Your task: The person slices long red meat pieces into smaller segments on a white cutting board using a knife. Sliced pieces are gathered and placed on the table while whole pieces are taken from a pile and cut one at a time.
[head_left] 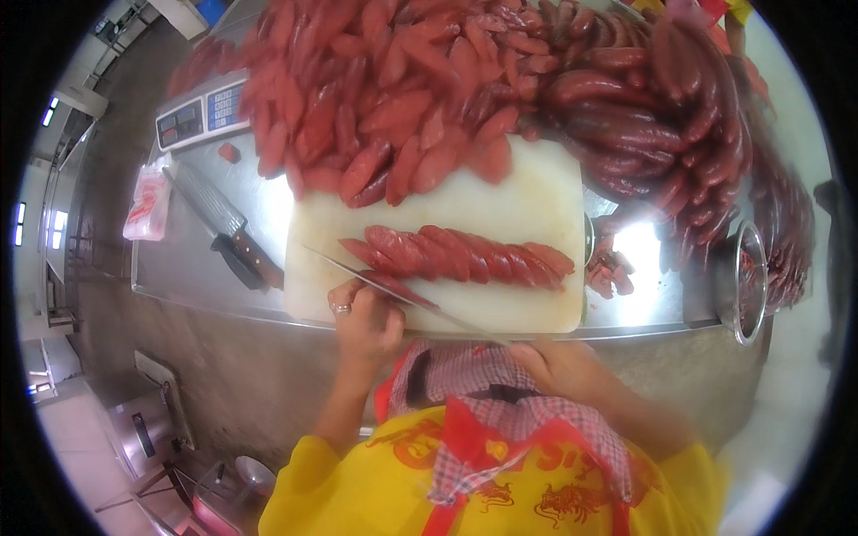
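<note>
Across the near left part of a white cutting board [438,210] lies a long, thin knife [438,311], its blade slanting from upper left to lower right. My right hand [567,364], at the board's near edge, is closed round the handle end. My left hand [362,314] is closed at the front left of the board, its curled fingers against a dark red sausage [407,290] beside the blade; the fingertips are partly hidden. Just beyond, a row of slanted sausage slices [460,256] overlaps across the board. A large heap of cut slices [375,89] covers its far edge.
Whole sausages [626,116] are piled at the far right, beside a metal bowl [749,281]. Small end scraps [609,272] lie right of the board. At left are a digital scale [201,112], a wide-bladed knife [210,201], another knife's brown handle [257,259] and a plastic packet [147,205].
</note>
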`<move>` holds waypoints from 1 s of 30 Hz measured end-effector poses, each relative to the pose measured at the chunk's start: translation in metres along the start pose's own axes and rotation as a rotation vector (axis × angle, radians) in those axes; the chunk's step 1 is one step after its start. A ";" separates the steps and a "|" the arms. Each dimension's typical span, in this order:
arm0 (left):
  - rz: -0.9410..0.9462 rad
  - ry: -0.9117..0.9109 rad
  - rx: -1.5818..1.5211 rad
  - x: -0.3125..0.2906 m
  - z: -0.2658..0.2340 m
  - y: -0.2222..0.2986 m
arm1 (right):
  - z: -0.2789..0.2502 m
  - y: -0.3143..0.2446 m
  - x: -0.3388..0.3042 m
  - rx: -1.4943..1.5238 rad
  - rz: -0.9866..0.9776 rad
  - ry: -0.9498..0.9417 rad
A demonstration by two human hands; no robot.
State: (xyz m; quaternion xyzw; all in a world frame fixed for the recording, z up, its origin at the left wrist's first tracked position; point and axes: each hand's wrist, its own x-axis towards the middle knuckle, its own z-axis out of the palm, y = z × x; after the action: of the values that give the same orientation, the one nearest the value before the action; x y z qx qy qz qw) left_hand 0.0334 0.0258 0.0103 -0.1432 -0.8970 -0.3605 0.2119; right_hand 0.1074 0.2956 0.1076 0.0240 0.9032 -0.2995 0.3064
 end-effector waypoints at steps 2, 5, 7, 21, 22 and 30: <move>0.013 -0.016 -0.008 0.002 0.001 0.000 | -0.013 0.009 -0.036 -0.037 0.077 -0.049; 0.023 -0.002 -0.035 0.003 0.002 -0.002 | -0.025 0.008 -0.064 -0.068 0.190 -0.127; 0.021 0.015 -0.042 0.002 0.003 -0.004 | -0.023 0.004 -0.059 -0.035 0.206 -0.131; -0.035 0.069 -0.018 -0.008 0.009 -0.004 | 0.032 -0.058 0.098 0.088 -0.144 -0.030; -0.045 0.078 -0.014 -0.009 0.010 -0.003 | 0.031 -0.051 0.097 0.015 -0.175 -0.051; -0.442 0.288 -0.145 -0.003 0.022 0.001 | -0.026 0.090 0.022 0.262 0.114 -0.237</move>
State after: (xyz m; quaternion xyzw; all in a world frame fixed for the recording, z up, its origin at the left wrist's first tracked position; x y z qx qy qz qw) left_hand 0.0299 0.0418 -0.0050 0.0939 -0.8389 -0.4779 0.2428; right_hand 0.0960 0.3804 0.0646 0.0795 0.8111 -0.3976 0.4216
